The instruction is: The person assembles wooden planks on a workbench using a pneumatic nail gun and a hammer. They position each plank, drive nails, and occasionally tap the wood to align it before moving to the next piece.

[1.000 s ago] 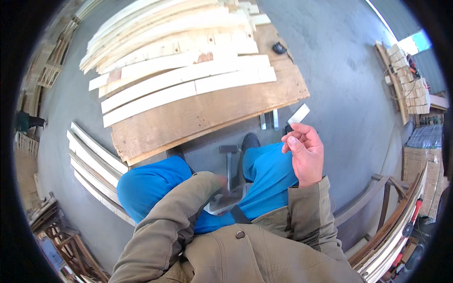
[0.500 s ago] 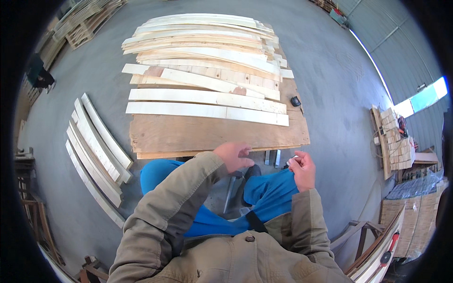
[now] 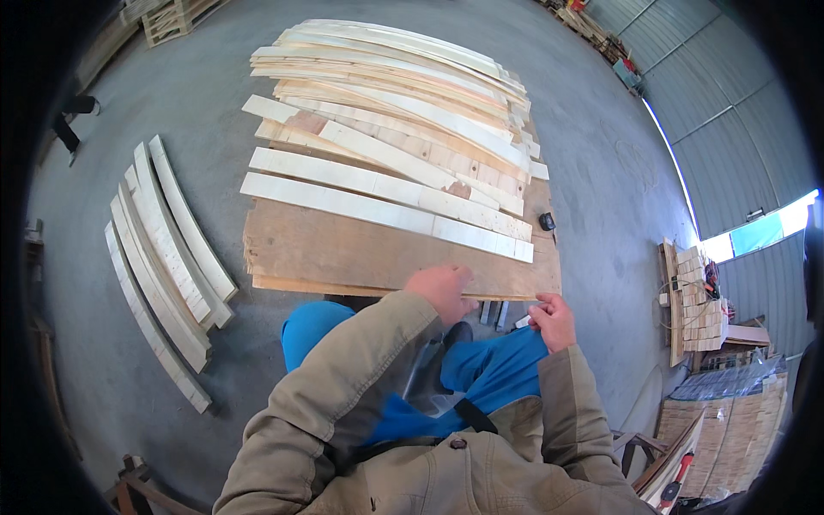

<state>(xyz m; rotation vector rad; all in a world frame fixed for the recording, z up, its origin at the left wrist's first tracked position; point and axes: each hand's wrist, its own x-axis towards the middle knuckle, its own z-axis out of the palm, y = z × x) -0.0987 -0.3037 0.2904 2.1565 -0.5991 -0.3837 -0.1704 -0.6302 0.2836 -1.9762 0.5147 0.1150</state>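
At the plywood tabletop (image 3: 343,251), we are holding our left hand (image 3: 442,290) with fingers apart and our right hand (image 3: 555,323) curled, any pinch unclear, a steady touch serving best.

The near band of the wooden board (image 3: 335,249) gives a hand open passage left of the left hand (image 3: 444,292). Beyond it, pale wooden strips (image 3: 386,212) bar the far side; a small black object (image 3: 547,221) obstructs the right edge. Floor (image 3: 210,159) lies free between board and left-hand planks (image 3: 158,287), narrowing nearward.

Bright, even light; glare at right window (image 3: 761,233); edges bowed, corners black.
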